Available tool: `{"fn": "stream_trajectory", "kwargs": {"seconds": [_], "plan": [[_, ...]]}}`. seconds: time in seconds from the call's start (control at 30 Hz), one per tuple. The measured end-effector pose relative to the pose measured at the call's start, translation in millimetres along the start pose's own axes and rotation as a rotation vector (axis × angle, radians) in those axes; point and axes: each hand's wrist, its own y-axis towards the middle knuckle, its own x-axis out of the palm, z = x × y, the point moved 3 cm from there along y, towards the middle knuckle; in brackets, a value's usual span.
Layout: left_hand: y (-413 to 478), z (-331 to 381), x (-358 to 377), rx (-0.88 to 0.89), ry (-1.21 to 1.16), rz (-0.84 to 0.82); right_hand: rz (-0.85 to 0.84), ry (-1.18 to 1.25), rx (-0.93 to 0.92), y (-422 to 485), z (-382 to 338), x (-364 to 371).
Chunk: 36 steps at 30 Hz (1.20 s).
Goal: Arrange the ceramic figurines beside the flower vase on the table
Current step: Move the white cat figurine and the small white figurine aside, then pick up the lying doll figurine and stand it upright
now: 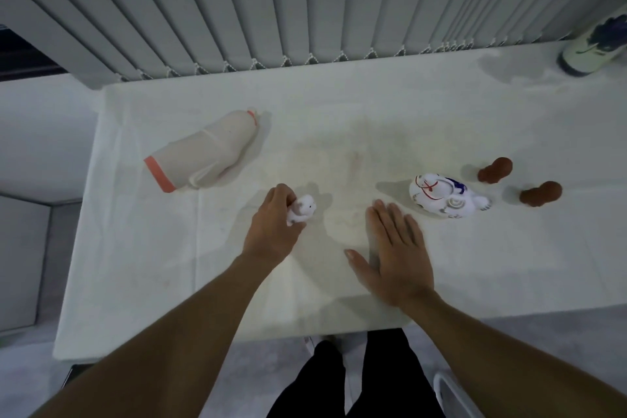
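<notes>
Left hand (271, 229) clamped around a small white figurine (301, 209), near the middle of the white-covered surface (373, 105). Right hand (395, 248) flat and spread, palm down, holding nothing. Pale vase (207, 153) with orange bands up and to the left of the held figurine, well apart. White painted figurine (444, 195) just right of the open hand; two brown figurines (495, 170) (541, 193) farther right.
</notes>
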Motion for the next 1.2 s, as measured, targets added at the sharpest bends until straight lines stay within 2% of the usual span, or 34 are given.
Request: {"fn": "stream_trajectory", "kwargs": {"seconds": [0.1,0.3,0.43,0.5,0.57,0.7,0.8,0.9,1.07,1.2], "plan": [[-0.9,-1.8,2.0,0.008,0.005,-0.001,-0.007,-0.013,0.0,-1.1,0.0,0.9],[4.8,-10.9,-0.4,-0.047,-0.009,-0.133,0.036,0.003,-0.008,-3.8,0.8,2.0],[0.0,-22.7,-19.1,-0.048,0.043,-0.257,0.069,0.124,-0.028,10.7,-7.9,1.8],[-0.6,-26.9,-32.4,-0.019,0.078,-0.261,0.079,0.197,-0.038,30.8,-18.9,-3.2],[2.2,-28.9,-48.3,-0.005,0.119,-0.18,0.097,0.245,-0.032,56.2,-32.8,-13.2],[19.0,-23.0,-83.8,0.119,0.311,0.219,0.084,0.347,-0.072,112.9,-63.0,-37.0],[36.2,-18.1,-104.7,0.129,0.417,0.385,0.001,0.431,-0.07,155.4,-89.7,-51.4],[54.2,-19.2,-118.0,0.065,0.524,0.432,-0.104,0.54,-0.053,194.2,-119.7,-52.0],[72.6,-48.2,-118.9,-0.105,0.683,0.336,-0.299,0.671,0.051,240.7,-167.5,-40.0],[78.1,-60.3,-118.2,-0.08,0.783,0.346,-0.425,0.821,0.155,256.4,-191.4,-27.7]]}}
